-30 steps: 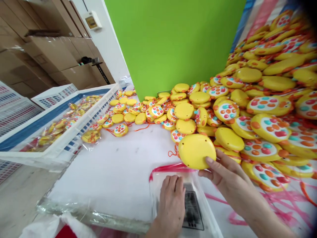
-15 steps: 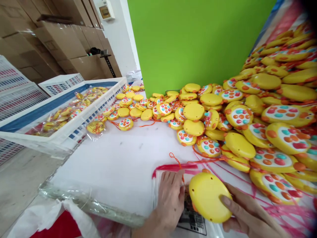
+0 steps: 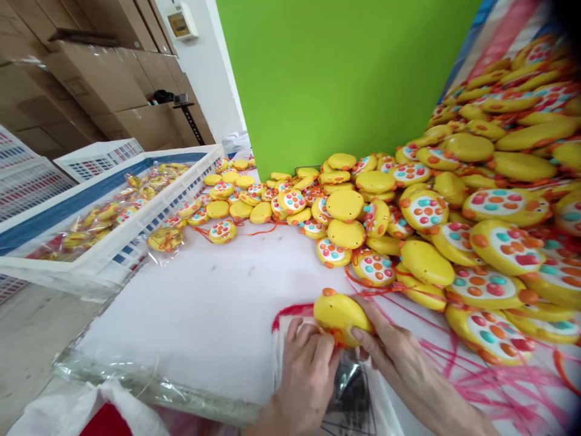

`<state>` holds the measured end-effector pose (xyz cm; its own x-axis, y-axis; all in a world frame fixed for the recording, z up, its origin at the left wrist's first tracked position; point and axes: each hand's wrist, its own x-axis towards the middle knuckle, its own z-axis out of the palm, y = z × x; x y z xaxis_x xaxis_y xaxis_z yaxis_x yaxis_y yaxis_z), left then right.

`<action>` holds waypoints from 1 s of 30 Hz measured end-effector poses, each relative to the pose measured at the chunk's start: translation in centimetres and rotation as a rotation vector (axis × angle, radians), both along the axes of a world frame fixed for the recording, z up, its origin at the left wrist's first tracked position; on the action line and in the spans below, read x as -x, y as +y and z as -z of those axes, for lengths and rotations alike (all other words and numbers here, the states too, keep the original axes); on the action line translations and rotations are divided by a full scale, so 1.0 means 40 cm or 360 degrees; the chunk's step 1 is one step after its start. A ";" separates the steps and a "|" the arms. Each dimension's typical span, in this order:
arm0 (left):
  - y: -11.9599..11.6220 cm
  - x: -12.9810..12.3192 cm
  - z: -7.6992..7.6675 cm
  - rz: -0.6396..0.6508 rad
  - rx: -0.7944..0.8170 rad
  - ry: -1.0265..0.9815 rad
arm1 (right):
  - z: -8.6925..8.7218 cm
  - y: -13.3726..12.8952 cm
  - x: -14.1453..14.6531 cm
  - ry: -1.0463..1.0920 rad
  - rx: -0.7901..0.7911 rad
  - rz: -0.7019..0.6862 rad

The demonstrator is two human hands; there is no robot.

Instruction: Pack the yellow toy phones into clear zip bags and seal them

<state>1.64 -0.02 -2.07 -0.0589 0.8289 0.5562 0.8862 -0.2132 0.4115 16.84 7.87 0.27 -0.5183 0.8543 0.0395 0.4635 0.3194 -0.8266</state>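
A yellow duck-shaped toy (image 3: 340, 315) with small orange feet is in my right hand (image 3: 394, 351), thumb on its plain back and fingers behind it. Close against its lower left edge is my left hand (image 3: 308, 363), fingers bent and pinching a bunched orange cord (image 3: 336, 338). Beneath both hands lies a clear plastic bag (image 3: 356, 387) with black print and a red edge. The toy's button side is turned away and hidden.
A big pile of similar toys (image 3: 426, 263) covers the right side, below a green board (image 3: 345, 79). Pink ribbon strips (image 3: 499, 387) lie at lower right. At left stands a white crate (image 3: 97, 251) of bagged toys; one bagged toy (image 3: 166, 240) sits beside it.
My right hand has moved the toy left and tilted it, bringing it up to my left hand. The cord, stretched upward before, is now bunched at the toy's edge.
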 end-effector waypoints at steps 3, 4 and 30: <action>-0.013 0.043 -0.044 -0.0069 -0.0058 -0.0260 | 0.009 0.001 -0.021 -0.0053 -0.0049 0.0046; -0.017 0.059 -0.060 -0.0174 -0.0022 -0.0421 | 0.011 0.000 -0.026 -0.0042 -0.0053 0.0048; 0.058 0.083 -0.048 -0.0233 0.0715 -0.2248 | -0.055 0.009 -0.001 0.0067 0.0131 -0.0419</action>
